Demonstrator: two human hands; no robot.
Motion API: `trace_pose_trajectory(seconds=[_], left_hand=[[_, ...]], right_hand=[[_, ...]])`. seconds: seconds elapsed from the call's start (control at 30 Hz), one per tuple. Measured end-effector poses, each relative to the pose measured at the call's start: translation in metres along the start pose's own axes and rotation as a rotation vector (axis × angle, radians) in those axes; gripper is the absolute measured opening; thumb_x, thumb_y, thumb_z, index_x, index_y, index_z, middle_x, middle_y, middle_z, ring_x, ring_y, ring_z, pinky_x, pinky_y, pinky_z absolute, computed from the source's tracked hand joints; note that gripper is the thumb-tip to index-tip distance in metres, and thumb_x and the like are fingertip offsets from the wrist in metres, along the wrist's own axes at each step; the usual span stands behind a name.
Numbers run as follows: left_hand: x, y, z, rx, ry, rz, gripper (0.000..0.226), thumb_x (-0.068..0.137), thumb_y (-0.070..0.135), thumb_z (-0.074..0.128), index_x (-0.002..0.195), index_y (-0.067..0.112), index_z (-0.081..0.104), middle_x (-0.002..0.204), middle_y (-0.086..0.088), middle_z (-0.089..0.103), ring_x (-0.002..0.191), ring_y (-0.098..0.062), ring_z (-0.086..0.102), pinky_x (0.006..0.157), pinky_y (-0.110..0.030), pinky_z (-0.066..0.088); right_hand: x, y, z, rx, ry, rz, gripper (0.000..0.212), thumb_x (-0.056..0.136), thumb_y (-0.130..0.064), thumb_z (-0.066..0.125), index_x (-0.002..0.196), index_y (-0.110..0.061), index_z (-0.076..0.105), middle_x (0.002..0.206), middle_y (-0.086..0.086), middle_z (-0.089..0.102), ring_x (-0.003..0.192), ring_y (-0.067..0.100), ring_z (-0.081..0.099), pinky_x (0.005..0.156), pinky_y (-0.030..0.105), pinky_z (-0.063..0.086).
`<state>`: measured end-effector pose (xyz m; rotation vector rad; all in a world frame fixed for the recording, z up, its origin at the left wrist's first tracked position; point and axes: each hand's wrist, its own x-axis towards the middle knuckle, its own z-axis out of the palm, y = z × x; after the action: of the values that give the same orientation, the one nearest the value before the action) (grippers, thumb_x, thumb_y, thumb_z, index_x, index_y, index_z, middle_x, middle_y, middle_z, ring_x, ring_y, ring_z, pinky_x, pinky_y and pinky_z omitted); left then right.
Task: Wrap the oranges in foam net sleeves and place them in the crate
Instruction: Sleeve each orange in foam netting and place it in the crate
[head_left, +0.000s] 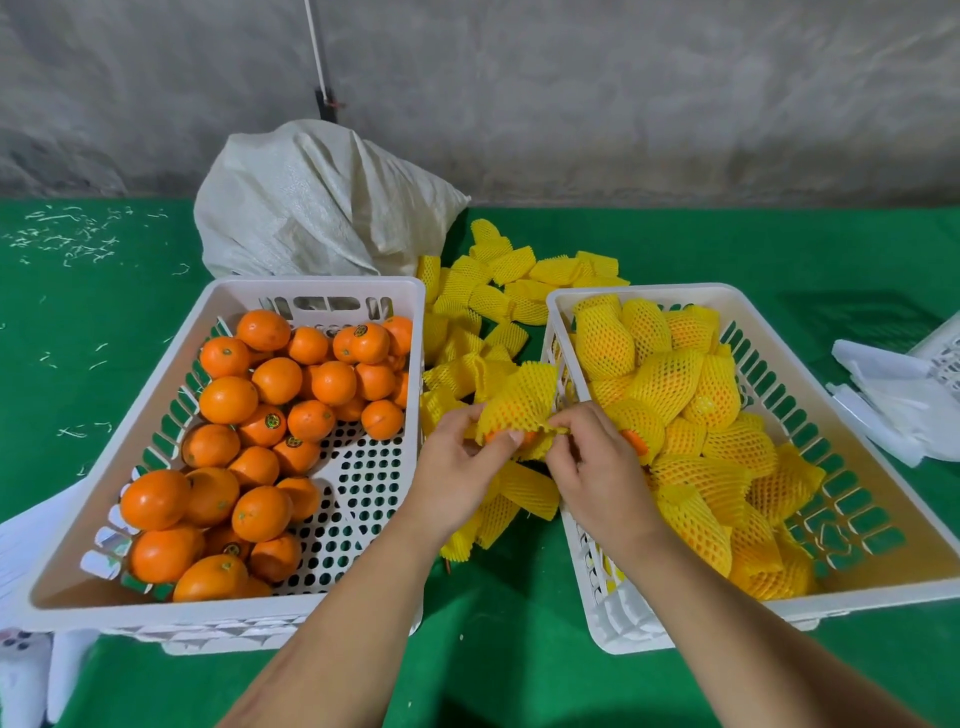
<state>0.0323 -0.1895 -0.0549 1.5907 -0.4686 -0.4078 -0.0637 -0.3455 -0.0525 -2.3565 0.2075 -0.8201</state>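
Note:
Between the two crates, my left hand (457, 467) and my right hand (592, 462) both pinch the lower edge of a yellow foam net sleeve (519, 397). An orange (498, 436) sits inside it, mostly covered, with a strip of peel showing at the bottom. The left white crate (317, 288) holds several bare oranges (228, 400). The right white crate (862, 488) holds several oranges wrapped in yellow sleeves (670, 384).
A pile of empty yellow sleeves (493, 296) lies on the green table (93, 312) between and behind the crates. A white woven sack (322, 202) stands at the back. White foam sheets (893, 405) lie at the right edge.

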Motion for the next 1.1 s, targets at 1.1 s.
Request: trace_pose_trajectory(seconds=[1.1], left_hand=[[0.003,-0.006,-0.002,0.045,0.110,0.077,0.075,0.083,0.015,0.087,0.144,0.026,0.045,0.127,0.011,0.062,0.113,-0.003,0.064,0.092,-0.034,0.059]], right_hand=[[-0.002,-0.004,0.001,0.120,-0.221,0.090,0.065,0.094,-0.061,0.055,0.147,-0.036,0.029,0.105,-0.017,0.059,0.081,0.005,0.065,0.063,0.031,0.056]])
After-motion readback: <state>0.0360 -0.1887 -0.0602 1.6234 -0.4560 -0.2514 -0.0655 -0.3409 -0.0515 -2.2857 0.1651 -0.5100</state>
